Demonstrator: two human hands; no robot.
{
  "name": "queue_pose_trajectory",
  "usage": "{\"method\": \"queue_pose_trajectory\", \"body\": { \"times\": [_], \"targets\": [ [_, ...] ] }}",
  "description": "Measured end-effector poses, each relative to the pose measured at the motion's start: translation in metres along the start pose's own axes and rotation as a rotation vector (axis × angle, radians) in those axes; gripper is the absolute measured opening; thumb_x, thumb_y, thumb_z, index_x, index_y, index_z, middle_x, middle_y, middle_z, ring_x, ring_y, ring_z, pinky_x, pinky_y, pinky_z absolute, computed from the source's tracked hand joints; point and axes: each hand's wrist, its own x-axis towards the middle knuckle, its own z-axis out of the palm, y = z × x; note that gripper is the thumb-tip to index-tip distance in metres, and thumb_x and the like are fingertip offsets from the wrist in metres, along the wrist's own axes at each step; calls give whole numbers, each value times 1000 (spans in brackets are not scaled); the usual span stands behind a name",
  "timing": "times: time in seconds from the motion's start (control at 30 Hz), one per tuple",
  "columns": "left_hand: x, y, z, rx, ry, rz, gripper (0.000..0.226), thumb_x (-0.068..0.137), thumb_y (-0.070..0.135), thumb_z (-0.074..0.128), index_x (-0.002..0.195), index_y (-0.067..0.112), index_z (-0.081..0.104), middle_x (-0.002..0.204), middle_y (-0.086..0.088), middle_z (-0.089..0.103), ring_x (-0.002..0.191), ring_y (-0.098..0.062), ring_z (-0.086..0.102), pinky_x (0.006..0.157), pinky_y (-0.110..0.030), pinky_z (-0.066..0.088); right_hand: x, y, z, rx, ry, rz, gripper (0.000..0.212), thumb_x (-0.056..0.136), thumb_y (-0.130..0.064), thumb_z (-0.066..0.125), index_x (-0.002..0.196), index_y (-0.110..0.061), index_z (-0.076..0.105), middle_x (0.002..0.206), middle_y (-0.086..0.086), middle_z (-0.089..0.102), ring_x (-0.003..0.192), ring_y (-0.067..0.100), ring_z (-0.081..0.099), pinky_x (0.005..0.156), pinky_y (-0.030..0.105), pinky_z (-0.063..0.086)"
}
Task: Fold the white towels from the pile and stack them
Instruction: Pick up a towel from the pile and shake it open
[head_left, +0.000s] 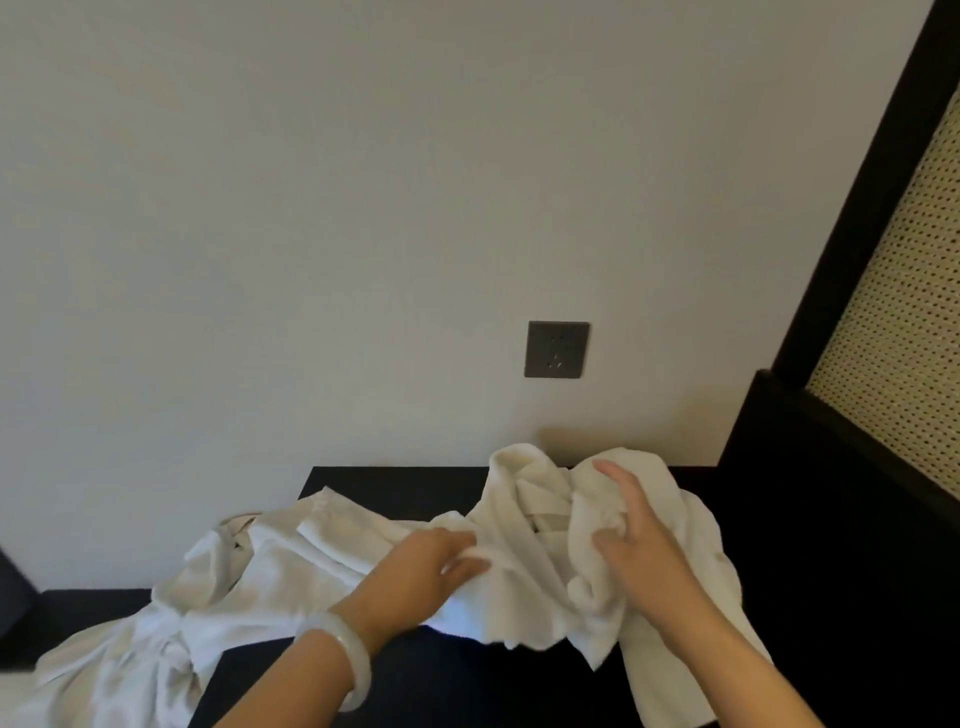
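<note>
A crumpled pile of white towels (524, 499) lies on a dark table (395, 480) against the wall. My left hand (421, 566), with a pale bangle on its wrist, grips a fold of towel near the pile's middle. My right hand (636, 551) holds a bunched part of the same pile on the right, with the fingers curled into the cloth. More white towel cloth (171, 623) spreads out to the left and hangs toward the lower left corner.
A dark wall socket (557, 349) sits on the pale wall above the table. A dark frame with a woven cane panel (893, 291) stands at the right. A dark object (13, 592) shows at the left edge.
</note>
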Motion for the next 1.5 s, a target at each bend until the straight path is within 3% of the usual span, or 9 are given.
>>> {"method": "queue_pose_trajectory", "body": {
  "times": [0.13, 0.37, 0.53, 0.7, 0.83, 1.0, 1.13, 1.37, 1.5],
  "targets": [
    [21, 39, -48, -51, 104, 57, 28, 100, 42, 48, 75, 54, 50, 72, 31, 58, 69, 8, 55, 61, -11, 34, -2, -9, 20, -83, -344, -108, 49, 92, -32, 67, 133, -52, 49, 125, -37, 50, 114, -15, 50, 91, 7, 43],
    [71, 106, -150, 220, 314, 181, 28, 84, 36, 70, 85, 27, 43, 77, 7, 59, 73, -19, 59, 62, -33, 43, 67, -111, -30, 129, 138, -268, 12, 87, -19, 74, 96, -13, 71, 91, 10, 74, 81, 17, 68, 73, 30, 54],
    [90, 68, -204, 181, 450, -113, 13, 81, 15, 61, 81, 25, 53, 73, 9, 56, 67, -12, 56, 51, -17, 34, 129, -159, -79, 296, 240, -386, 8, 84, -14, 75, 90, -13, 71, 79, -3, 72, 72, 12, 65, 72, 31, 52],
    [53, -15, -128, -16, 11, -616, 8, 85, 11, 57, 90, 9, 62, 81, -8, 64, 66, -25, 69, 52, -30, 57, 163, -78, -50, 12, 199, -10, 34, 90, -9, 70, 120, 2, 61, 116, 23, 66, 104, 33, 64, 92, 43, 51],
    [9, -51, -61, -171, -118, -784, 9, 83, 6, 61, 75, 8, 64, 65, -3, 56, 55, -13, 52, 49, -21, 44, 141, -18, -13, -151, 123, 83, 34, 96, -3, 55, 130, -3, 53, 128, 19, 59, 108, 30, 58, 82, 33, 46],
    [-13, -38, -15, -1040, 131, -863, 23, 99, 20, 55, 107, 6, 71, 106, -21, 71, 103, -39, 67, 92, -54, 53, 77, 8, 47, -182, 103, 1, 22, 99, -18, 55, 119, -8, 58, 110, 9, 66, 104, 25, 62, 90, 36, 49],
    [-20, 7, -2, -1089, 271, -846, 22, 96, 12, 60, 114, 0, 63, 106, -25, 69, 92, -34, 67, 82, -47, 57, 24, 8, 76, -105, -8, 20, 6, 98, -13, 57, 92, -13, 57, 87, -1, 69, 71, 5, 71, 64, 13, 50],
    [-7, 109, -20, -1153, 246, -469, 36, 92, 33, 64, 97, -3, 65, 85, -15, 63, 76, -26, 55, 70, -38, 46, -36, -14, 17, -289, 122, -304, 22, 93, -20, 52, 82, -39, 49, 80, -17, 55, 82, -3, 54, 69, 8, 41],
    [14, 131, -3, -1073, 256, -567, 41, 99, 29, 55, 98, -12, 60, 84, -13, 64, 76, -28, 59, 74, -38, 51, -42, -14, -19, -145, 100, -162, 23, 94, -20, 56, 89, -42, 57, 91, -30, 59, 85, -8, 56, 68, 5, 41]
  ]
}}
